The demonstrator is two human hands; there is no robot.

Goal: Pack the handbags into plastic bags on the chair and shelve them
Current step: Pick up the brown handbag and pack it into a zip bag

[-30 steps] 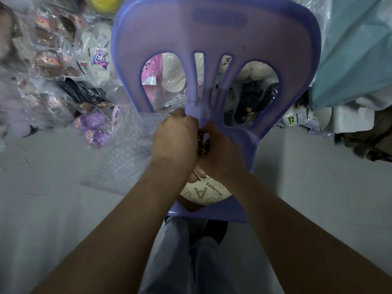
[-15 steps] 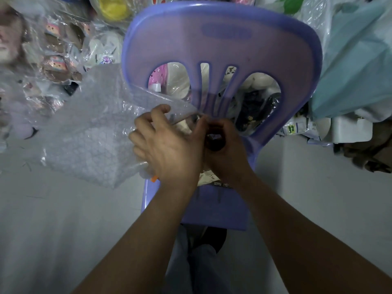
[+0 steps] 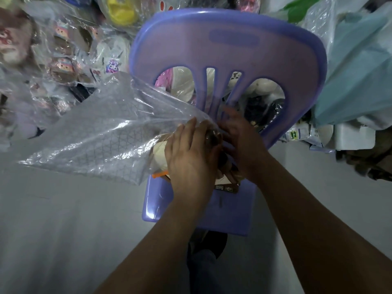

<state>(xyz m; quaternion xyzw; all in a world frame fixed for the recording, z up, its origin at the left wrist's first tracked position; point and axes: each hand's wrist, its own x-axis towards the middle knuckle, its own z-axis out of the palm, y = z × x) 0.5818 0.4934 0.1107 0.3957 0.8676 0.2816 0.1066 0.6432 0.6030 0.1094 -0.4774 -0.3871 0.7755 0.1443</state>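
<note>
Handbag [image 3: 161, 151] packing is judged under way: the cream bag, on the chair [image 3: 229, 206] seat beneath both hands, is being drawn into the plastic bag [image 3: 95, 134], which billows leftward from the grip. Next, deeper seating and closing are called for. The left hand [image 3: 188, 158] is closed over film and handbag; the right hand [image 3: 239, 141] is blurred, its hold undeterminable.

Cream handbag [image 3: 159, 152] with brown trim, apparently partly inside a clear grid-patterned plastic bag [image 3: 101, 134] that billows up and leftward, sits on the seat of the purple plastic chair [image 3: 227, 52].
</note>
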